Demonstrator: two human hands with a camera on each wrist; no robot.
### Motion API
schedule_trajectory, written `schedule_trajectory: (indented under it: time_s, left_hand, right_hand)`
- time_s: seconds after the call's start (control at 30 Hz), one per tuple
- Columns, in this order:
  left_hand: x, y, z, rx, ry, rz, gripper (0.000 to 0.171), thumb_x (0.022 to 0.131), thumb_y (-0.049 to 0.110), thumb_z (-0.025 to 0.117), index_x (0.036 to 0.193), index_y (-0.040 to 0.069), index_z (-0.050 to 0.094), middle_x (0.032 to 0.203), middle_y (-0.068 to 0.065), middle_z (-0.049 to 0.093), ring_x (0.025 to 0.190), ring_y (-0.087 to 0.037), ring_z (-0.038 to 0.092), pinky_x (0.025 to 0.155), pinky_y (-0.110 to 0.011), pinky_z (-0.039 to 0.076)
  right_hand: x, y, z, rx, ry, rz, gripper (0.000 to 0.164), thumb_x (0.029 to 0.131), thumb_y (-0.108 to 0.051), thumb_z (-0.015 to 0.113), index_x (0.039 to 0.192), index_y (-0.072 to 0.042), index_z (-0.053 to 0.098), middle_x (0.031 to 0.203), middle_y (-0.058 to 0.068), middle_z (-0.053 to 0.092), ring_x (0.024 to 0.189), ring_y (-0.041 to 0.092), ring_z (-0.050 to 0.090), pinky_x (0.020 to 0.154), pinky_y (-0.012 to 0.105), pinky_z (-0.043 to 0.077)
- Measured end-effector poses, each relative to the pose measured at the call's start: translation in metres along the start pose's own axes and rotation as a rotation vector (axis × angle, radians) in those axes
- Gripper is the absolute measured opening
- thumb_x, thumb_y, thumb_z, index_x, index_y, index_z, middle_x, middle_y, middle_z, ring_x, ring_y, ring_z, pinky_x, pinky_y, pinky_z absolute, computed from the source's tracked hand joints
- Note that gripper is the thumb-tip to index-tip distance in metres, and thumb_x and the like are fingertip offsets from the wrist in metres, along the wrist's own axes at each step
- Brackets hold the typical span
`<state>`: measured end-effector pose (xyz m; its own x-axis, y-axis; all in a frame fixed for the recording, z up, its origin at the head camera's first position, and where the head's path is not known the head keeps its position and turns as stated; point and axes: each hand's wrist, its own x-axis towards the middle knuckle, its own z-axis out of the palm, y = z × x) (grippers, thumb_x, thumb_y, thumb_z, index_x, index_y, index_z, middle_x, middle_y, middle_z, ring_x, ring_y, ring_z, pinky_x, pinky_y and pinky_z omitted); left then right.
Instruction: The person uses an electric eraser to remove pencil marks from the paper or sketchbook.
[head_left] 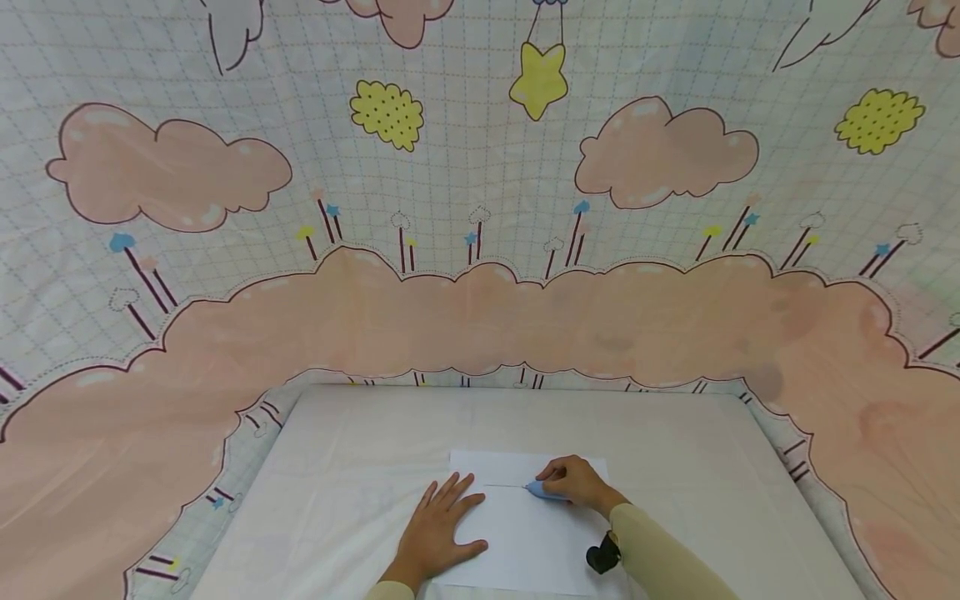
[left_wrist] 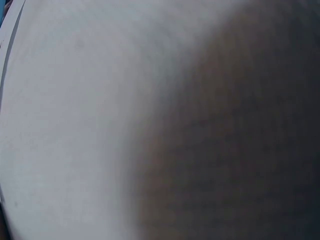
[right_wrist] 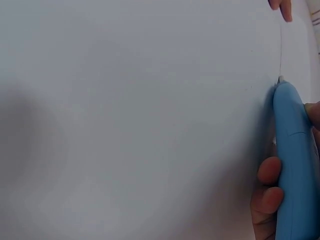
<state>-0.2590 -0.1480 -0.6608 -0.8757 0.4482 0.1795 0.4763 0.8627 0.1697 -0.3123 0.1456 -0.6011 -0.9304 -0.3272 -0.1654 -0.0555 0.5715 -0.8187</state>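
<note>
Pale sleeves, left hand splayed on paper, right hand gripping probably a blue utility knife, touching thin line

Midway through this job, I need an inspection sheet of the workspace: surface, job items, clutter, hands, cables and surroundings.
Surface: white table.
Sheet: white, lying on the table, with a thin line across its upper part; drawn or cut, I cannot tell.
Blue tool: its tip is at the line's right end in the head view.
Clutter: nothing seen.
Left hand: fingers spread, resting across the sheet's left edge.
Right hand: grips the blue tool; a black object is by that wrist.
Cables: nothing seen.
Surroundings: patterned backdrop.
</note>
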Motion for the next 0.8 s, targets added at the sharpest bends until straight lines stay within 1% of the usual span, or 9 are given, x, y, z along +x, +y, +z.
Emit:
schedule_trajectory:
  time_s: [0.17,0.37,0.53,0.8]
  left_hand:
    - [0.000,0.000,-0.001,0.007,0.031,0.021,0.074,0.082,0.083,0.041,0.138,0.036,0.054,0.158,0.007,0.036,0.147,-0.023,0.031,0.116,-0.053,0.028]
    - [-0.001,0.000,-0.002,0.000,0.024,0.021,0.074,0.082,0.083,0.042,0.138,0.036,0.054,0.158,0.007,0.036,0.147,-0.023,0.031,0.117,-0.054,0.027]
    - [-0.001,0.001,-0.001,0.012,0.029,0.017,0.074,0.081,0.083,0.042,0.136,0.036,0.055,0.157,0.006,0.038,0.146,-0.024,0.033,0.115,-0.055,0.029]
    - [0.000,0.001,-0.001,0.015,-0.008,0.004,0.075,0.081,0.084,0.040,0.139,0.037,0.053,0.159,0.008,0.033,0.148,-0.023,0.029,0.117,-0.053,0.026]
  right_hand:
    - [-0.001,0.005,-0.003,-0.011,0.005,-0.008,0.015,0.084,-0.013,0.072,0.098,-0.007,0.076,0.078,0.000,0.060,0.058,0.012,0.048,0.048,0.022,0.046]
    - [-0.001,0.009,-0.006,-0.011,0.000,-0.015,0.015,0.084,-0.014,0.072,0.097,-0.007,0.076,0.074,-0.001,0.058,0.055,0.010,0.047,0.047,0.021,0.044]
    - [0.002,0.007,-0.002,-0.005,-0.003,-0.014,0.015,0.084,-0.014,0.072,0.097,-0.008,0.076,0.074,-0.002,0.057,0.056,0.010,0.047,0.047,0.022,0.044]
    - [0.006,0.003,0.005,0.005,-0.015,-0.029,0.014,0.084,-0.014,0.072,0.096,-0.009,0.077,0.073,-0.001,0.057,0.057,0.012,0.048,0.047,0.023,0.045]
